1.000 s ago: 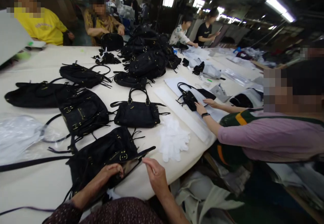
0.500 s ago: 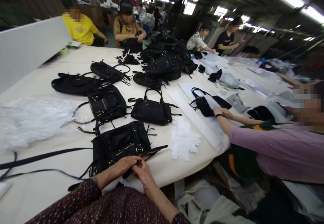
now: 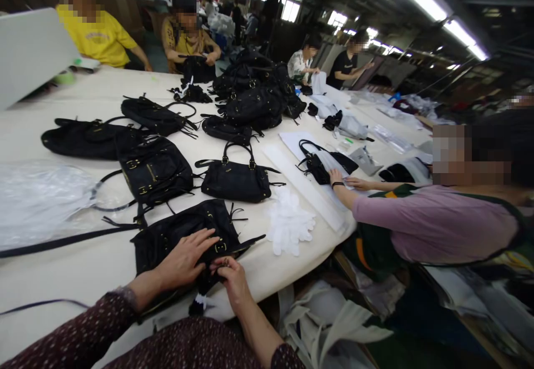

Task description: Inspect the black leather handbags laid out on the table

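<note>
A black handbag [image 3: 179,224] with gold-coloured buckles lies on the table right in front of me. My left hand [image 3: 183,257] rests on its front with fingers stretched out, beside a buckle. At the bag's near right edge, my right hand [image 3: 232,280] is closed in a pinch. Whatever sits between those fingertips is small and dark, too unclear to name. Below the pinch hangs a black piece [image 3: 208,283], with a bit of white near its lower end. Just beyond lies a second black handbag [image 3: 236,180], its two handles raised.
More black handbags [image 3: 154,168] lie to the left, near clear plastic wrapping [image 3: 41,202]. A large pile of bags [image 3: 258,96] stands farther back. White cut pieces [image 3: 290,221] lie to the right, where a co-worker in a pink sleeve [image 3: 375,207] handles another bag. Several other people work around the table.
My left hand has parted from my right and now lies flat on the bag. The right hand stays near the bag's edge, still pinching. My view has turned somewhat to the right.
</note>
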The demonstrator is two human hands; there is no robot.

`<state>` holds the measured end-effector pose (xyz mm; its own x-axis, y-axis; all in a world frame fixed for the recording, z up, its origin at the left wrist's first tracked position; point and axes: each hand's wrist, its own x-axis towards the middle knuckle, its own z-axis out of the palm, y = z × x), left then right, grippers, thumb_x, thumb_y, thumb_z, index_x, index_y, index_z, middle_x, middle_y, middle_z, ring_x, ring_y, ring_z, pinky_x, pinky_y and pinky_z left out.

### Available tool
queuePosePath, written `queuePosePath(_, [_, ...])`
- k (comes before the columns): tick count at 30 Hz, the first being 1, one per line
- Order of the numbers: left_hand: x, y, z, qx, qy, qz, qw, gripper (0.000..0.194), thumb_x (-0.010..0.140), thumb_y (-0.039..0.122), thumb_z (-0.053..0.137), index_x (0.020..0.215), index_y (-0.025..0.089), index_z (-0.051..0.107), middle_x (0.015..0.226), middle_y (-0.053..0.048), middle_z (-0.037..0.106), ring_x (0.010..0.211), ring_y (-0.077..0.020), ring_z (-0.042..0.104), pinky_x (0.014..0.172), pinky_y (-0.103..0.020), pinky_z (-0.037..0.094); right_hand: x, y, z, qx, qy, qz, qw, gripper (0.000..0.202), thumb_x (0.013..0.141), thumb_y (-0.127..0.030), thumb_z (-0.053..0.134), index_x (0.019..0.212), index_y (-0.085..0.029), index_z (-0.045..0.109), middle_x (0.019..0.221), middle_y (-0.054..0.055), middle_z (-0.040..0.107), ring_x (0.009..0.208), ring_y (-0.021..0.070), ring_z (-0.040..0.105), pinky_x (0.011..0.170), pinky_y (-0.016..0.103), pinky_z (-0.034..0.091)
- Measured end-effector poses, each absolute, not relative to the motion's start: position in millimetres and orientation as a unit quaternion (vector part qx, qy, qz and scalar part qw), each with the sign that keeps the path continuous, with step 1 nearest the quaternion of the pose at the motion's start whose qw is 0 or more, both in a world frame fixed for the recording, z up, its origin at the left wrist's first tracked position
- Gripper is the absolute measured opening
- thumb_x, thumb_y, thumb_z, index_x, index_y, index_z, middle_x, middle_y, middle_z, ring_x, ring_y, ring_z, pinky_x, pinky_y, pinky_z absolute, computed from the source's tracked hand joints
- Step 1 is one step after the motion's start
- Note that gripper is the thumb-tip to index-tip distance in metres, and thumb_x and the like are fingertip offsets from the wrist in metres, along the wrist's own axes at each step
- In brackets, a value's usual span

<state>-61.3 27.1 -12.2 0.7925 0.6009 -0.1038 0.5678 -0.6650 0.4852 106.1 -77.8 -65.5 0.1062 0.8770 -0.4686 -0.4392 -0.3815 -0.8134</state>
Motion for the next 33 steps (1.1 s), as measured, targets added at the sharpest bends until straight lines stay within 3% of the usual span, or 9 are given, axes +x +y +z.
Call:
queuePosePath(2, [-49, 35, -20, 0.933, 0.285, 0.003, 0.218, 0.076, 0.074, 0.017, 0.051, 0.145, 0.031, 0.029, 0.158, -0.006, 0.026, 0.145, -0.0303, 0.02, 0.112, -0.054, 0.027, 105, -79, -61, -0.526, -0.182, 0.668, 0.494, 0.029, 0.063, -0.025, 0.067, 0.091, -0.017, 0.066, 0.077, 0.002, 0.07, 0.07, 0.0153, 0.059, 0.07, 0.028, 0.043])
queuePosePath(7, [-16, 55, -36, 0.964, 0.2, -0.016, 0.175, 0.082, 0.075, 0.032, 0.058, 0.148, 0.028, 0.022, 0.16, -0.009, 0.021, 0.145, -0.0345, 0.015, 0.114, -0.059, 0.013, 107, -85, -54, -0.523, -0.141, 0.704, 0.459, 0.04, 0.058, -0.023, 0.074, 0.096, -0.013, 0.065, 0.064, 0.0, 0.066, 0.055, 0.011, 0.051, 0.058, 0.024, 0.034])
queuePosePath(11, [-1, 70, -44, 0.973, 0.163, -0.012, 0.164, 0.085, 0.072, 0.029, 0.062, 0.148, 0.03, 0.023, 0.159, -0.008, 0.022, 0.145, -0.0349, 0.015, 0.115, -0.06, 0.007, 108, -93, -49, -0.484, -0.061, 0.747, 0.451, 0.041, 0.055, -0.02, 0.076, 0.094, -0.015, 0.065, 0.071, 0.002, 0.069, 0.058, 0.0111, 0.052, 0.059, 0.024, 0.033])
queuePosePath(15, [11, 91, -29, 0.961, 0.126, -0.092, 0.228, 0.092, 0.067, 0.046, 0.07, 0.146, 0.034, 0.025, 0.157, -0.01, 0.028, 0.141, -0.0401, 0.024, 0.108, -0.067, 0.018, 105, -103, -44, -0.42, -0.04, 0.786, 0.451, 0.047, 0.059, -0.023, 0.078, 0.104, -0.018, 0.064, 0.091, 0.006, 0.073, 0.061, 0.0113, 0.055, 0.063, 0.025, 0.037])
queuePosePath(18, [25, 105, -11, 0.945, 0.096, -0.101, 0.295, 0.069, 0.077, 0.059, 0.057, 0.14, 0.035, 0.039, 0.147, -0.007, 0.047, 0.134, -0.0335, 0.04, 0.106, -0.056, 0.031, 101, -110, -45, -0.384, -0.05, 0.803, 0.453, 0.041, 0.066, -0.029, 0.076, 0.104, -0.018, 0.066, 0.106, 0.01, 0.07, 0.077, 0.017, 0.063, 0.069, 0.028, 0.041])
queuePosePath(21, [42, 106, -10, 0.95, 0.131, 0.002, 0.282, 0.045, 0.093, 0.048, 0.036, 0.13, 0.028, 0.053, 0.134, -0.006, 0.059, 0.127, -0.0229, 0.048, 0.108, -0.042, 0.032, 95, -115, -54, -0.389, -0.068, 0.793, 0.464, 0.032, 0.066, -0.033, 0.074, 0.091, -0.014, 0.07, 0.103, 0.011, 0.071, 0.089, 0.0209, 0.064, 0.074, 0.03, 0.042])
queuePosePath(25, [60, 91, -46, 0.961, 0.157, 0.066, 0.218, 0.038, 0.095, 0.036, 0.036, 0.126, 0.026, 0.057, 0.132, -0.004, 0.061, 0.132, -0.0232, 0.042, 0.114, -0.049, 0.02, 92, -122, -67, -0.421, -0.125, 0.784, 0.439, 0.038, 0.06, -0.03, 0.077, 0.094, -0.015, 0.069, 0.081, 0.005, 0.073, 0.083, 0.0201, 0.064, 0.081, 0.031, 0.041])
queuePosePath(29, [68, 82, -82, 0.964, 0.172, 0.086, 0.184, 0.036, 0.096, 0.032, 0.033, 0.118, 0.024, 0.061, 0.128, -0.004, 0.064, 0.133, -0.0233, 0.042, 0.116, -0.053, 0.01, 101, -136, -77, -0.43, -0.058, 0.8, 0.413, 0.055, 0.06, -0.027, 0.075, 0.112, -0.016, 0.06, 0.08, 0.004, 0.073, 0.073, 0.0161, 0.062, 0.073, 0.028, 0.041])
queuePosePath(33, [71, 86, -97, 0.962, 0.179, 0.082, 0.191, 0.034, 0.096, 0.031, 0.034, 0.111, 0.022, 0.063, 0.125, -0.004, 0.065, 0.13, -0.0227, 0.044, 0.117, -0.053, 0.009, 106, -147, -92, -0.444, 0.045, 0.794, 0.413, 0.052, 0.062, -0.032, 0.071, 0.109, -0.013, 0.06, 0.071, 0.005, 0.071, 0.06, 0.0143, 0.058, 0.063, 0.026, 0.039])
